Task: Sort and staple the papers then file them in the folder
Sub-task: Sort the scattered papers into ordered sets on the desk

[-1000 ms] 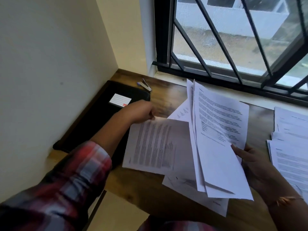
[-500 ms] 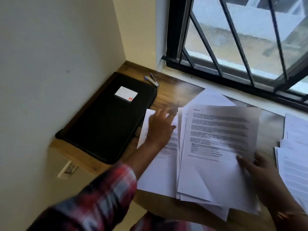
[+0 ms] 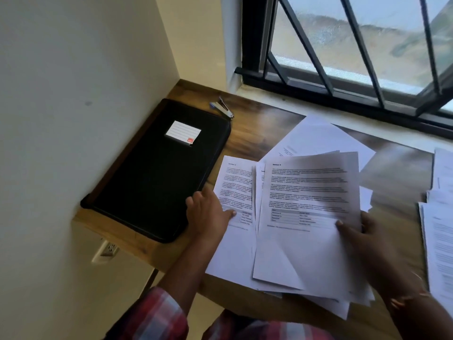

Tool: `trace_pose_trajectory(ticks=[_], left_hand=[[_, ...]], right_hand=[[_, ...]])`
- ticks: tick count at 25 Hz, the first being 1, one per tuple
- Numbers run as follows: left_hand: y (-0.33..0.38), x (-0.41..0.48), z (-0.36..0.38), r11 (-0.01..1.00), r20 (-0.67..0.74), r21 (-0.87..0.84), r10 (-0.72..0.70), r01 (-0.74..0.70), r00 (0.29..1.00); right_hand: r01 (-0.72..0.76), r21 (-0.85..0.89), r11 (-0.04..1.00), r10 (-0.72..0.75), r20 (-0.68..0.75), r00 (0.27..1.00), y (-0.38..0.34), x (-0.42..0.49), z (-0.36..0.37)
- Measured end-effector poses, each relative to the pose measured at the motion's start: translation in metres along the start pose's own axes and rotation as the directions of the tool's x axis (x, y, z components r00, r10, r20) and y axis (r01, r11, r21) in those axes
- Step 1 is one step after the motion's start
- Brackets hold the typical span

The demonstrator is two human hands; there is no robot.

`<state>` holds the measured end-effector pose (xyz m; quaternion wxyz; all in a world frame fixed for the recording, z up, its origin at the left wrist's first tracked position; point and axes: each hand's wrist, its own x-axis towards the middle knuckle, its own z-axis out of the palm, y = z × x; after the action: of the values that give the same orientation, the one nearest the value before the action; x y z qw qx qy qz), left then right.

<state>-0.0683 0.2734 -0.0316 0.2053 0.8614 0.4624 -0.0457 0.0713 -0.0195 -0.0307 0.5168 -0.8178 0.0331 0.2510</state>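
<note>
The left hand (image 3: 208, 214) rests on one printed sheet (image 3: 235, 182) that lies flat on the wooden table (image 3: 255, 133), a bit left of the middle of the frame. Its thumb lies flat on the paper and its other fingers are loose and a little spread at the sheet's left edge, so it is not pinching anything. The right hand (image 3: 370, 244), at the lower right, holds a fanned stack of papers (image 3: 308, 192). Its thumb is on top of the front page and its fingers are behind, so the pages are pinched between them. The stack is tilted up a little and covers the right edge of the flat sheet. Just left of that sheet lies the black folder (image 3: 157, 177), zipped shut, with a white label (image 3: 182, 132) on it. The small stapler (image 3: 221, 109) sits at the folder's top corner, near the window (image 3: 343, 45). More papers (image 3: 438, 229) lie at the far right edge.
</note>
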Motion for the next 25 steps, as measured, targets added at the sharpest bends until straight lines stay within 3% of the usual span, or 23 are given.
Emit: trace_pose_trajectory(ticks=[3, 5, 8, 10, 13, 18, 23, 25], left_hand=[[-0.002, 0.006, 0.001, 0.993, 0.029, -0.117, 0.02, -0.017, 0.999], [-0.006, 0.007, 0.001, 0.948, 0.038, -0.318, 0.041, -0.027, 0.998], [-0.012, 0.002, -0.013, 0.696, 0.122, -0.715, 0.025, 0.071, 0.992], [-0.01, -0.002, -0.028, 0.497, 0.161, -0.86, 0.049, 0.115, 0.986], [-0.005, -0.007, -0.045, 0.348, 0.186, -0.928, 0.121, 0.134, 0.975], [0.005, -0.019, -0.057, 0.23, 0.197, -0.961, 0.198, 0.15, 0.96], [0.019, -0.032, -0.059, 0.151, 0.205, -0.974, 0.256, 0.171, 0.945], [0.025, -0.041, -0.059, 0.178, 0.24, -0.965, 0.299, 0.193, 0.924]], right_hand=[[-0.027, 0.055, 0.998, 0.028, -0.022, 0.999, 0.0, -0.006, 0.001], [-0.036, 0.058, 0.998, 0.036, -0.008, 0.999, 0.002, -0.008, 0.001], [-0.078, 0.181, 0.98, 0.07, 0.049, 0.996, -0.002, -0.014, 0.0], [-0.088, 0.252, 0.964, 0.066, 0.092, 0.994, -0.01, -0.018, 0.001], [-0.041, 0.341, 0.939, 0.001, 0.119, 0.993, -0.027, -0.024, 0.005], [0.104, 0.381, 0.918, -0.149, 0.088, 0.985, -0.057, -0.035, 0.003], [0.124, 0.419, 0.899, -0.176, 0.088, 0.981, -0.078, -0.05, -0.01], [0.113, 0.427, 0.897, -0.167, 0.092, 0.982, -0.083, -0.052, -0.013]])
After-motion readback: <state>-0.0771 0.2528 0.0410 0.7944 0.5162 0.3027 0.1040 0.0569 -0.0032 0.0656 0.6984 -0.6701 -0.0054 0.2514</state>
